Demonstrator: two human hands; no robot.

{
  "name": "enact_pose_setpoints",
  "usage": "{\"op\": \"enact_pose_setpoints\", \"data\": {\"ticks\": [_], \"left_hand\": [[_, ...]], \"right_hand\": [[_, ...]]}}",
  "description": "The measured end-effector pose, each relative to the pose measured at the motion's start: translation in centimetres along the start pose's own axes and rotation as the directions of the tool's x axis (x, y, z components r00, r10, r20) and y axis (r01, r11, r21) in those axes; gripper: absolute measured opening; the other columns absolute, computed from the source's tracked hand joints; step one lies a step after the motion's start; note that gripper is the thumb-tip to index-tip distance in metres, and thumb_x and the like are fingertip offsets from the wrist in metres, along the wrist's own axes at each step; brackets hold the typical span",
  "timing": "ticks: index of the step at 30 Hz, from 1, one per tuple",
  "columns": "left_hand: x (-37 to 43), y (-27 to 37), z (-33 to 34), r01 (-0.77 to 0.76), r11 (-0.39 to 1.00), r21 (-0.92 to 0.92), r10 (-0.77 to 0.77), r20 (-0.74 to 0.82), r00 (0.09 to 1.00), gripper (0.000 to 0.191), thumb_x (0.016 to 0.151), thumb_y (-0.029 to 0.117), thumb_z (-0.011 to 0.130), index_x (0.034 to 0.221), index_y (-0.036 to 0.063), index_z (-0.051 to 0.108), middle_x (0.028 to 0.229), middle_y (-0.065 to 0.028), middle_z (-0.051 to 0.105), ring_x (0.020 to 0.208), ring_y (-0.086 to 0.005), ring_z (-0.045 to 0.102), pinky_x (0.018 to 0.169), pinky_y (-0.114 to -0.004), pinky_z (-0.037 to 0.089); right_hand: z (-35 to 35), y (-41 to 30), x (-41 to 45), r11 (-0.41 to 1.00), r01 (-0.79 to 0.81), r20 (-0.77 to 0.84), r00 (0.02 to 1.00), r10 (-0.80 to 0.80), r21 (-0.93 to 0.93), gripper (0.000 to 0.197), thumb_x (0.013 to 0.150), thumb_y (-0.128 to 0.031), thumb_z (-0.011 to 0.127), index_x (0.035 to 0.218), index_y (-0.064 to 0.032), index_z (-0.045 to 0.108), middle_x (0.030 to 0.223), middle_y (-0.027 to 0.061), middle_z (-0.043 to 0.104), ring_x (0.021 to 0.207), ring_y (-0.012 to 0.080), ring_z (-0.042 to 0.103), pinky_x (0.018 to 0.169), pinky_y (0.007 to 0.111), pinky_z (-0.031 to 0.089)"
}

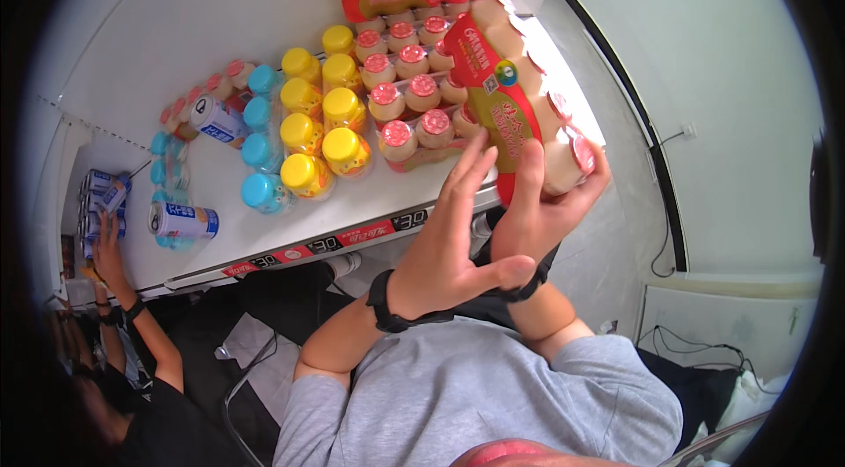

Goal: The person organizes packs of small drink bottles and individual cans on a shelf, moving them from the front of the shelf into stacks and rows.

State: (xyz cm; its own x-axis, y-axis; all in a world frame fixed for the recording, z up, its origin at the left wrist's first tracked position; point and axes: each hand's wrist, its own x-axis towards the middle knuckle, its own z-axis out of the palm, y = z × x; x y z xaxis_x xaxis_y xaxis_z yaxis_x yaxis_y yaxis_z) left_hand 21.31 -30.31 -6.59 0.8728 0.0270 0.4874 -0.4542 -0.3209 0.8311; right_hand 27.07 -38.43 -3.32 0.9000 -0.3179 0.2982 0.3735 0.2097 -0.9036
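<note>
My right hand (pixel 544 203) grips the near end of a multi-bottle pack of small bottles (pixel 502 81). The pack has a red and gold printed wrapper and red foil lids, and is tilted with its lids facing right. The right thumb presses on the wrapper while the fingers wrap round the nearest bottle. Beside the pack, my left hand (pixel 449 229) has its fingers stretched out and its thumb apart. Its fingertips are close to the wrapper; whether they touch it I cannot tell. Behind lie rows of similar red-lidded bottles (pixel 422 94) on a white shelf (pixel 350 199).
Left of these stand yellow-capped bottles (pixel 304 133) and blue-capped bottles (pixel 261 150). One can (pixel 218 120) leans there; another can (pixel 185 219) lies nearer. Price tags (pixel 323 244) line the shelf's front edge. At far left another person's hand (pixel 109 249) reaches to stacked cans (pixel 96 203).
</note>
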Motion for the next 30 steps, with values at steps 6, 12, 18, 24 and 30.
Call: {"op": "enact_pose_setpoints", "data": {"ticks": [6,12,18,24,30], "left_hand": [[1.0,0.9,-1.9,0.054,0.984,0.169,-0.021,-0.192,0.981,0.107,0.081,0.053,0.083,0.156,-0.0016,0.030,0.161,-0.0278,0.028,0.152,-0.0397,0.028,0.121,-0.048,0.028],[3.8,0.6,-5.8,0.103,0.917,0.385,0.072,-0.412,0.908,0.061,0.081,0.013,0.082,0.135,0.0053,0.054,0.113,-0.0195,0.069,0.103,-0.0388,0.068,0.084,-0.043,0.056],[7.0,0.6,-10.7,0.165,0.944,0.287,-0.022,-0.442,0.897,0.041,0.090,0.022,0.075,0.124,0.0050,0.058,0.096,-0.0122,0.071,0.081,-0.0264,0.072,0.079,-0.035,0.055],[10.9,-2.2,-13.6,-0.048,0.999,0.018,0.051,-0.233,0.971,0.046,0.101,0.030,0.068,0.135,0.0044,0.050,0.103,-0.0151,0.070,0.097,-0.0228,0.070,0.087,-0.033,0.054],[12.8,-5.6,-13.9,0.162,0.877,0.452,-0.019,-0.305,0.952,0.044,0.100,0.027,0.067,0.132,0.0007,0.053,0.115,-0.0235,0.070,0.108,-0.0434,0.066,0.092,-0.045,0.053]], "right_hand": [[-2.3,1.3,-0.5,0.994,-0.020,0.563,0.825,-0.045,0.109,0.073,0.104,-0.053,0.038,0.153,0.0007,0.041,0.159,0.0166,0.032,0.149,0.0302,0.033,0.119,0.046,0.034],[-2.4,2.1,4.2,0.987,0.095,0.862,0.481,-0.162,0.132,0.057,0.100,-0.011,0.052,0.154,0.0008,0.038,0.162,0.0208,0.034,0.142,0.0307,0.046,0.110,0.044,0.046],[-0.2,0.8,14.8,0.915,0.345,0.819,0.573,-0.031,-0.208,0.059,0.100,-0.008,0.064,0.153,-0.0020,0.039,0.153,0.0147,0.047,0.141,0.0263,0.048,0.114,0.037,0.041],[3.1,3.8,20.4,0.993,-0.043,0.883,0.455,0.114,-0.106,0.051,0.102,-0.012,0.065,0.148,-0.0005,0.046,0.137,0.0097,0.062,0.126,0.0181,0.058,0.110,0.035,0.044],[4.0,7.6,22.6,0.969,0.205,0.870,0.493,0.021,-0.140,0.048,0.101,-0.012,0.067,0.145,-0.0048,0.050,0.132,0.0049,0.063,0.120,0.0152,0.058,0.105,0.034,0.046]]}}
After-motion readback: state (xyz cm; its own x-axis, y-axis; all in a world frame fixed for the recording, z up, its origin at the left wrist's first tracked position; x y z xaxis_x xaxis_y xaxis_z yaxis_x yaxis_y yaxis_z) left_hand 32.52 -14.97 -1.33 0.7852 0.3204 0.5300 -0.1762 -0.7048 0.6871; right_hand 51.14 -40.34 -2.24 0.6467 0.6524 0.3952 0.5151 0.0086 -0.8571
